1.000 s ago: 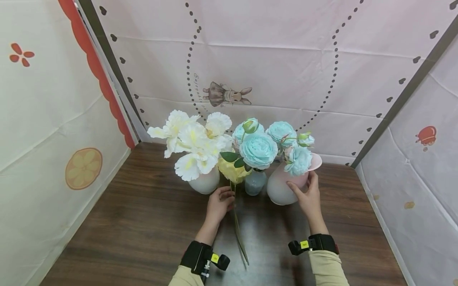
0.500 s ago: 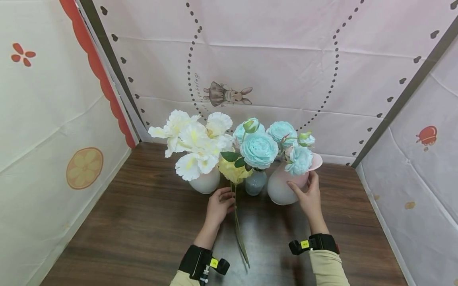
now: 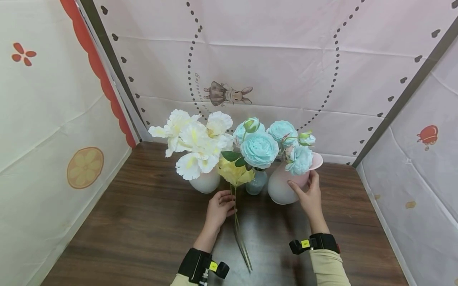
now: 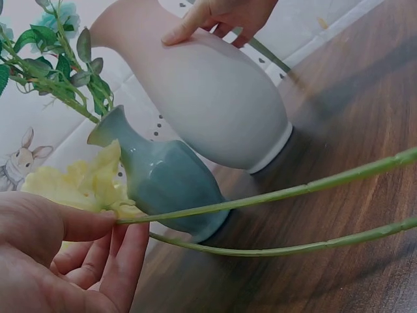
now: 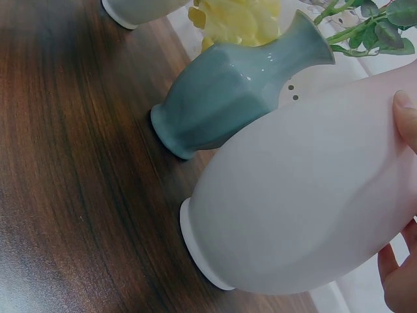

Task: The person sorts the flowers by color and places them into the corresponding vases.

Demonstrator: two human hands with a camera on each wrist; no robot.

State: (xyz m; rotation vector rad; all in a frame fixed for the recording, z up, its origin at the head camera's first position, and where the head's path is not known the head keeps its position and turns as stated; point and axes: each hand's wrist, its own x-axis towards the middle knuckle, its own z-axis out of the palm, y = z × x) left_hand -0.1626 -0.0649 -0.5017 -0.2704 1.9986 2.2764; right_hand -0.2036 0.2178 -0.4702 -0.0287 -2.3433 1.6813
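Note:
My left hand (image 3: 219, 207) pinches the green stems (image 4: 293, 191) of a yellow flower (image 3: 234, 172) between thumb and fingers. The bloom is in front of the white flowers and the small blue-green vase (image 3: 256, 184), and the stem ends point toward me. With thumb and fingers spread around its upper side, my right hand (image 3: 310, 198) holds a pink-and-white vase (image 3: 280, 190), which stands on the table. In the right wrist view, this vase (image 5: 293, 195) covers part of the hand. Light-blue flowers (image 3: 259, 150) rise from the blue-green vase; the pink vase's mouth is partly hidden behind them.
White flowers (image 3: 196, 145) fill a white vase (image 3: 205, 182) on the left. All the vases stand toward the back of the dark wooden table (image 3: 143, 222). Printed cloth walls (image 3: 279, 71) enclose the table at the back and both sides.
My left hand has drawn the yellow flower slightly toward me, so its bloom sits a little lower and its stem ends reach nearer. The right hand keeps its hold on the vase.

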